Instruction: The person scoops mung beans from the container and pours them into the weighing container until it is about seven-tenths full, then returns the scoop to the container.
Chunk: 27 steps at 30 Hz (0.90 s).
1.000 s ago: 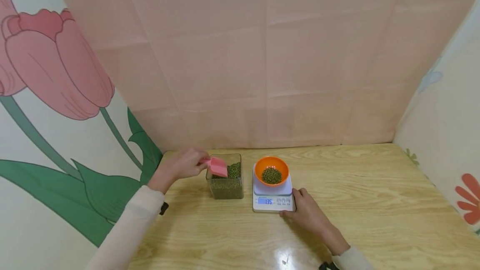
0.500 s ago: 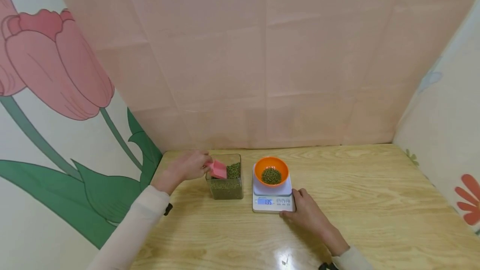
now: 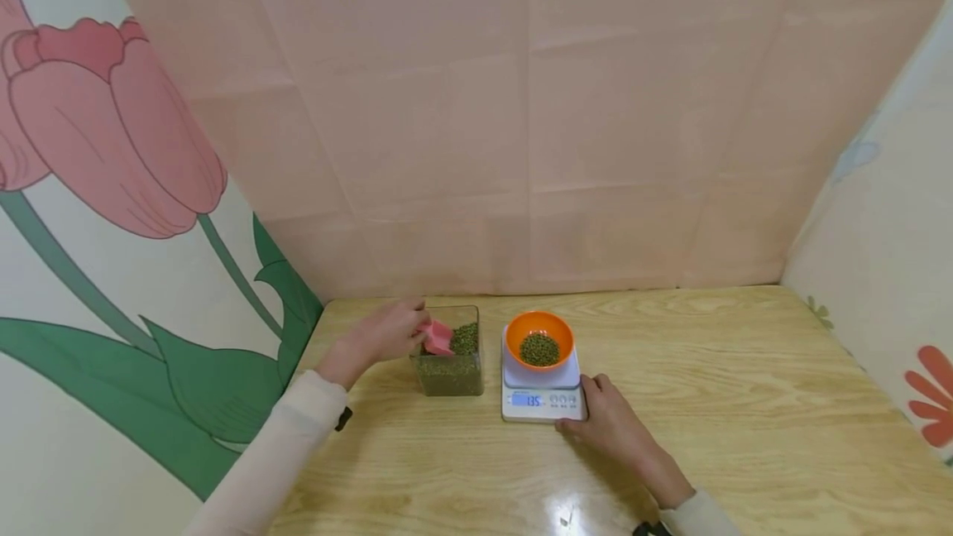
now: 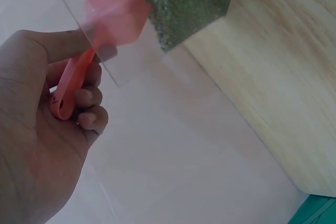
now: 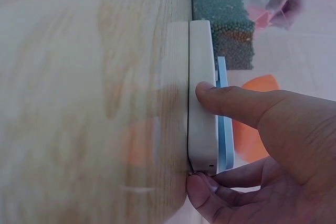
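My left hand [image 3: 389,334] grips the handle of a pink scoop [image 4: 118,17], fingers curled round it. The scoop's blade is inside a clear square container [image 3: 452,385], against green mung beans [image 3: 466,340]. To the right of it, a white kitchen scale [image 5: 202,129] lies flat on the table, its display reading 135. An orange bowl [image 3: 539,322] with a small heap of mung beans [image 3: 539,349] sits on the scale's platform. My right hand [image 3: 614,423] holds the scale's near right corner, thumb on the front side and fingers at the right side.
The wood-grain table [image 3: 715,404] ends at a pinkish covered wall [image 3: 596,246] close behind the container and scale. A wall with painted tulips [image 3: 126,122] stands at the left, another painted wall [image 3: 878,271] at the right.
My left hand has moved slightly right and lowered the scoop into the container, its blade tilting into the beans. The right hand, scale and bowl have stayed put; the display still reads 135.
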Available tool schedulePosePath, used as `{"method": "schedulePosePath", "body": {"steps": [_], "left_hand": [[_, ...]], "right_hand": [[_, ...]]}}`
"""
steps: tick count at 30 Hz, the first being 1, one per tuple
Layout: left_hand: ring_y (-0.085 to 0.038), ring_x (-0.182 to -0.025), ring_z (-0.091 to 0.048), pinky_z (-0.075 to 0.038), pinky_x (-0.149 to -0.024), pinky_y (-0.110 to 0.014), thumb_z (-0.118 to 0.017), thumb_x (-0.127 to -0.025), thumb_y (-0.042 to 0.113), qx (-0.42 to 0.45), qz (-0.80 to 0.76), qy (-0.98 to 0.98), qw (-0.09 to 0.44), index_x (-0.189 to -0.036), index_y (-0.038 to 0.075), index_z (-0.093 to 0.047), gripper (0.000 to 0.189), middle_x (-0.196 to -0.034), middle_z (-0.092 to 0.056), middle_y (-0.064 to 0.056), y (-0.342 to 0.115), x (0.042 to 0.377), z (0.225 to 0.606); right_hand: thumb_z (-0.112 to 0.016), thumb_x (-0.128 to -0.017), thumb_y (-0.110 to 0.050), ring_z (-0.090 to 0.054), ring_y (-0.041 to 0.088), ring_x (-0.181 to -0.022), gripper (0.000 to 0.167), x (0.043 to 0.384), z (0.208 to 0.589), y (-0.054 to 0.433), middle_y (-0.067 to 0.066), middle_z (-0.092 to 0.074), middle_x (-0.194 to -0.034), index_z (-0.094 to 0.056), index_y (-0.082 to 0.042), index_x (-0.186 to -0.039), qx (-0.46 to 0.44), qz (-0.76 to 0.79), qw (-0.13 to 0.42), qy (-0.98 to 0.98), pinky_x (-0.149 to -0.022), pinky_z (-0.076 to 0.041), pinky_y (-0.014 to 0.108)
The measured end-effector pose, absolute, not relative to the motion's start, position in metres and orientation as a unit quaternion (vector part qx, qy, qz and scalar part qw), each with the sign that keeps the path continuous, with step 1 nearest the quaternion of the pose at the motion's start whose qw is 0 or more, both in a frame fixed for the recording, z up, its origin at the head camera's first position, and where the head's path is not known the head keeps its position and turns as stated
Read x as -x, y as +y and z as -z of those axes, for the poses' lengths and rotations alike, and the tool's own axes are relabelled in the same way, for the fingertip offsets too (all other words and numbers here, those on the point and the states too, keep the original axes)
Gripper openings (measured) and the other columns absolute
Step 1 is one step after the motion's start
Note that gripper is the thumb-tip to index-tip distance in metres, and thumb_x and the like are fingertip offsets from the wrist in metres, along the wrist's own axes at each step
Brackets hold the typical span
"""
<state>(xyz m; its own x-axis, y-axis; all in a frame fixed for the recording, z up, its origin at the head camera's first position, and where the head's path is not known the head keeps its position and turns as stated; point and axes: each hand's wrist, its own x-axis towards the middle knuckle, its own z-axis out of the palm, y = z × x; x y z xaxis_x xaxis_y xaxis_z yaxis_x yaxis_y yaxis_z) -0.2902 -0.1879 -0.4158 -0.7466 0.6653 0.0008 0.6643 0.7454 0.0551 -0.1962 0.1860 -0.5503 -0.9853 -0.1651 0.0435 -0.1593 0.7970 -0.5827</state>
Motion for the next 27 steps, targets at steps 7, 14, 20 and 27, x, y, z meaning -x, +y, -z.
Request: {"method": "schedulePosePath", "body": {"steps": [7, 14, 20, 27], "left_hand": [[-0.011, -0.079, -0.048, -0.046, -0.070, -0.024, -0.066, -0.103, 0.012, -0.360, -0.029, 0.932, 0.003, -0.099, 0.008, -0.076, 0.011, -0.093, -0.056, 0.001, -0.183, 0.293, 0.422], [-0.012, -0.079, -0.047, -0.044, -0.070, -0.027, -0.065, -0.104, 0.009, -0.364, -0.038, 0.931, 0.013, -0.099, 0.007, -0.076, 0.012, -0.091, -0.055, 0.000, -0.177, 0.293, 0.425], [-0.012, -0.081, -0.050, -0.048, -0.072, -0.028, -0.065, -0.103, 0.007, -0.369, -0.044, 0.928, 0.012, -0.097, 0.008, -0.075, 0.012, -0.093, -0.058, 0.000, -0.172, 0.292, 0.426], [-0.012, -0.083, -0.053, -0.050, -0.075, -0.028, -0.061, -0.106, 0.006, -0.372, -0.068, 0.925, 0.016, -0.096, 0.007, -0.075, 0.018, -0.095, -0.060, -0.002, -0.168, 0.293, 0.427]], "right_hand": [[-0.097, -0.078, -0.029, -0.057, 0.023, -0.090, 0.087, 0.195, 0.549, 0.185, 0.018, -0.060, -0.109, -0.055, 0.015, -0.141, 0.089, 0.307, 0.003, 0.947, -0.084, -0.056, 0.045], [-0.097, -0.079, -0.028, -0.057, 0.024, -0.090, 0.086, 0.195, 0.548, 0.185, 0.018, -0.060, -0.109, -0.055, 0.016, -0.140, 0.092, 0.303, -0.001, 0.948, -0.083, -0.056, 0.045], [-0.097, -0.078, -0.029, -0.057, 0.024, -0.090, 0.087, 0.196, 0.549, 0.184, 0.019, -0.060, -0.109, -0.055, 0.016, -0.140, 0.089, 0.301, -0.004, 0.949, -0.084, -0.055, 0.044], [-0.097, -0.077, -0.028, -0.057, 0.024, -0.090, 0.088, 0.196, 0.549, 0.185, 0.019, -0.060, -0.109, -0.055, 0.016, -0.140, 0.087, 0.301, 0.004, 0.949, -0.084, -0.056, 0.045]]}}
